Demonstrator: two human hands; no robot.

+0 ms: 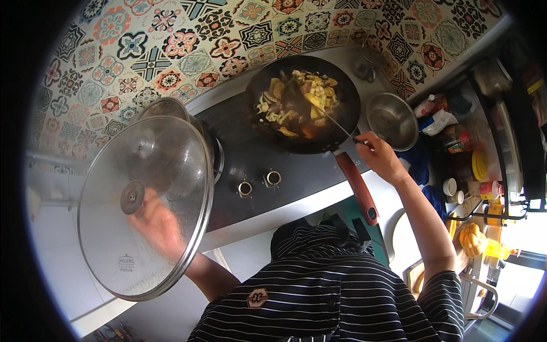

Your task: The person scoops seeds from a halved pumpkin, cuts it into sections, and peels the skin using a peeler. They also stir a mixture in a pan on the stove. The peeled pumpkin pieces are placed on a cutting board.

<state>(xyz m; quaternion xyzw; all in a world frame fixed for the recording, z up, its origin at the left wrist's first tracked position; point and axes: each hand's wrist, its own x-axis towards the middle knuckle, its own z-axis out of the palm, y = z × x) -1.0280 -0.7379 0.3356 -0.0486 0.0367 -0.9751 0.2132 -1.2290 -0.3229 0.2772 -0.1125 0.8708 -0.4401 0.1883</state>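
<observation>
My left hand grips the knob of a large, steamed-up glass lid with a metal rim. I see this hand through the glass; the lid is tilted up, left of the frying pan. My right hand is closed around the thin handle of a metal cooking utensil, whose head is hidden in the food. A dark frying pan stands on the cooktop with cauliflower and sliced vegetables in brown sauce. Its red-brown handle points towards me, below my right hand.
Another pot sits on the left burner, partly behind the lid. Two knobs are on the black cooktop. A steel bowl stands right of the pan. Jars, a pumpkin and an oil bottle line the right side.
</observation>
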